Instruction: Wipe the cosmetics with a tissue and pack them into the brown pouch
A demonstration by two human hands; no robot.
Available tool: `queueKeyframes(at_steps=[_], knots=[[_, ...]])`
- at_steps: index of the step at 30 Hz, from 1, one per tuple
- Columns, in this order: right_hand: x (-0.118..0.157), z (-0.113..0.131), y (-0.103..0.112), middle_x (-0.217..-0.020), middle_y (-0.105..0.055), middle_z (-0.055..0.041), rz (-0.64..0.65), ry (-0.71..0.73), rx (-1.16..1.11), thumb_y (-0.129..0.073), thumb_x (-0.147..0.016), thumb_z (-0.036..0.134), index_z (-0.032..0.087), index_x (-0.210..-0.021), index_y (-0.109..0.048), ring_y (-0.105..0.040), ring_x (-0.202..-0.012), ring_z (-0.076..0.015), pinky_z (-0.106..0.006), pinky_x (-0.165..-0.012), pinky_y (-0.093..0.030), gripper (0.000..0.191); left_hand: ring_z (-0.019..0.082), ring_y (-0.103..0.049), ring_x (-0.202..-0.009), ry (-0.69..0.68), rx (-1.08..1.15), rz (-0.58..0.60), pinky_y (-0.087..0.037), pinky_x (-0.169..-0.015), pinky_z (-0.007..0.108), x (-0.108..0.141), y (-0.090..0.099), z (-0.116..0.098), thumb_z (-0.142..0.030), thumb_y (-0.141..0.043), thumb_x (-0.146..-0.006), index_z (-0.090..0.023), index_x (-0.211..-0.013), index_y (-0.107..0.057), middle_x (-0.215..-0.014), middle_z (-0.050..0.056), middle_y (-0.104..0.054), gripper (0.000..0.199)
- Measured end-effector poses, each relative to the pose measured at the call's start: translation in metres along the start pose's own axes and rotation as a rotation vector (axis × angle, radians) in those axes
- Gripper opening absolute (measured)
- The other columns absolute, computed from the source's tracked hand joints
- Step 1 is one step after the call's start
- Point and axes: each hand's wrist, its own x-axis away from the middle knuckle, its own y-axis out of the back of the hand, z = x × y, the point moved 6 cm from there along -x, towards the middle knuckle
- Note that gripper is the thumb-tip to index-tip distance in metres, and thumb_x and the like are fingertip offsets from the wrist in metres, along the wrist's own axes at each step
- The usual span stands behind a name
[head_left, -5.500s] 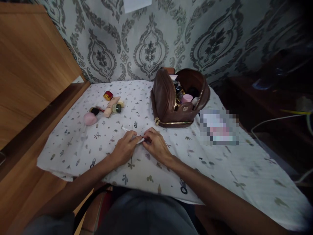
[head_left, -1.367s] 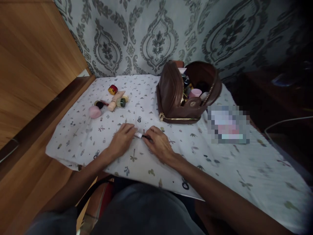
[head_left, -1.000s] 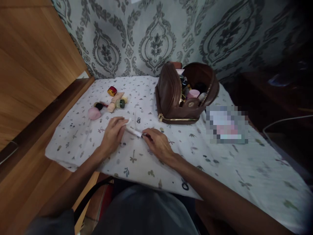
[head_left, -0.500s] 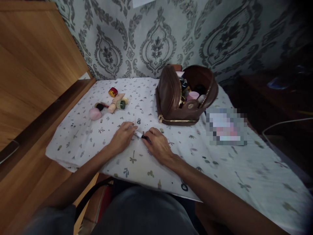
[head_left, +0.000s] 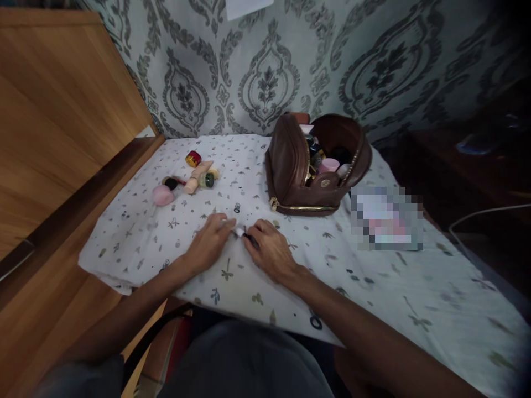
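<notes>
A slim white tube with a black end [head_left: 239, 231] lies between my two hands, low over the patterned cloth; its exact kind is too blurred to tell. My left hand [head_left: 211, 242] is closed on the white end, thumb and fingers pressed together. The black end is in the closed fingers of my right hand [head_left: 270, 250], which hide part of it. Beyond my right hand stands an open brown bag [head_left: 298, 182] with a pink-lidded container [head_left: 329, 165] and other small items inside.
At the back left lie a pink sponge [head_left: 162, 195], a red and gold jar [head_left: 193, 158], a beige tube [head_left: 193, 182] and a green-capped jar [head_left: 206, 179]. A pixelated flat object [head_left: 385, 218] is right of the bag. A wooden panel [head_left: 70, 94] borders the left side.
The view has shifted slightly. Both hands stay on the white tube, and its white part is more blurred now. The items on the cloth have not moved.
</notes>
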Motion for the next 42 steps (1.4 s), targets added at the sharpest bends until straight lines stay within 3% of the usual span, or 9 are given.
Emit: queueKeyframes(at_steps=[4,8,13,18,26,30,34,36,42], knots=[[0.001,0.001,0.002,-0.093,-0.062,-0.0089,-0.017,0.004,0.005,-0.058,-0.092,0.023,0.016,-0.093,-0.066,-0.056,-0.089,-0.0220,-0.031,-0.074,-0.045,0.011,0.024,-0.052,-0.106,0.070,-0.005,-0.057,-0.052,-0.089,0.041,-0.008,0.005,0.036,-0.019,-0.040,-0.099,-0.021,-0.126,-0.056,-0.117,0.011,-0.050,0.032],[0.002,0.003,0.004,-0.099,-0.064,-0.0088,-0.033,0.026,-0.004,-0.062,-0.089,0.020,0.017,-0.102,-0.063,-0.058,-0.094,-0.0232,-0.031,-0.074,-0.045,0.013,0.023,-0.052,-0.103,0.075,-0.010,-0.046,-0.052,-0.087,0.040,-0.012,0.005,0.045,-0.020,-0.040,-0.099,-0.020,-0.123,-0.059,-0.115,0.011,-0.051,0.031],[0.001,-0.001,0.004,-0.091,-0.067,-0.0068,-0.053,-0.005,-0.078,-0.058,-0.090,0.018,0.019,-0.092,-0.062,-0.060,-0.085,-0.0211,-0.030,-0.070,-0.044,0.005,0.022,-0.053,-0.104,0.068,0.044,-0.075,-0.052,-0.087,0.038,-0.009,0.010,0.019,-0.019,-0.038,-0.099,-0.022,-0.130,-0.053,-0.119,0.011,-0.049,0.034],[0.001,-0.009,0.002,-0.081,-0.067,-0.0035,-0.083,-0.057,-0.228,-0.058,-0.087,0.019,0.020,-0.087,-0.060,-0.060,-0.075,-0.0184,-0.028,-0.071,-0.043,0.003,0.024,-0.048,-0.117,-0.079,0.041,-0.012,-0.050,-0.095,0.039,-0.001,0.002,-0.023,-0.007,-0.037,-0.093,-0.023,-0.140,-0.042,-0.128,0.011,-0.047,0.050],[0.000,-0.015,0.002,-0.077,-0.070,-0.0025,-0.083,-0.159,-0.361,-0.060,-0.084,0.020,0.021,-0.090,-0.064,-0.064,-0.073,-0.0177,-0.027,-0.069,-0.045,0.008,0.026,-0.049,-0.111,0.170,-0.025,-0.110,-0.051,-0.090,0.044,-0.021,0.011,0.044,-0.019,-0.038,-0.097,-0.022,-0.129,-0.053,-0.122,0.012,-0.047,0.035],[-0.002,-0.020,0.005,-0.072,-0.070,-0.0008,-0.099,-0.246,-0.530,-0.060,-0.083,0.024,0.020,-0.093,-0.069,-0.061,-0.064,-0.0155,-0.026,-0.065,-0.045,0.014,0.024,-0.049,-0.111,0.125,0.049,-0.150,-0.051,-0.089,0.039,-0.015,0.014,0.014,-0.016,-0.039,-0.096,-0.025,-0.136,-0.047,-0.124,0.010,-0.046,0.042],[-0.003,-0.027,0.001,-0.069,-0.069,-0.0022,-0.089,-0.360,-0.840,-0.062,-0.079,0.029,0.016,-0.080,-0.073,-0.059,-0.062,-0.0144,-0.026,-0.062,-0.045,0.017,0.024,-0.049,-0.117,-0.020,0.098,-0.064,-0.050,-0.094,0.040,-0.006,0.002,-0.021,-0.010,-0.037,-0.094,-0.028,-0.141,-0.042,-0.126,0.010,-0.047,0.051],[-0.002,-0.028,-0.003,-0.070,-0.070,-0.0029,-0.047,-0.433,-1.015,-0.067,-0.076,0.035,0.015,-0.081,-0.076,-0.059,-0.063,-0.0141,-0.026,-0.059,-0.045,0.022,0.026,-0.049,-0.115,0.013,0.090,-0.084,-0.050,-0.093,0.043,-0.009,0.004,-0.012,-0.011,-0.036,-0.094,-0.025,-0.138,-0.047,-0.124,0.011,-0.048,0.048],[0.003,-0.030,-0.008,-0.072,-0.072,-0.0033,-0.036,-0.650,-1.388,-0.083,-0.062,0.042,0.017,-0.085,-0.078,-0.059,-0.062,-0.0125,-0.025,-0.058,-0.044,0.034,0.024,-0.053,-0.107,0.347,0.324,-0.306,-0.046,-0.099,0.042,-0.029,0.032,0.047,-0.029,-0.044,-0.097,-0.018,-0.120,-0.063,-0.112,0.010,-0.052,0.032]])
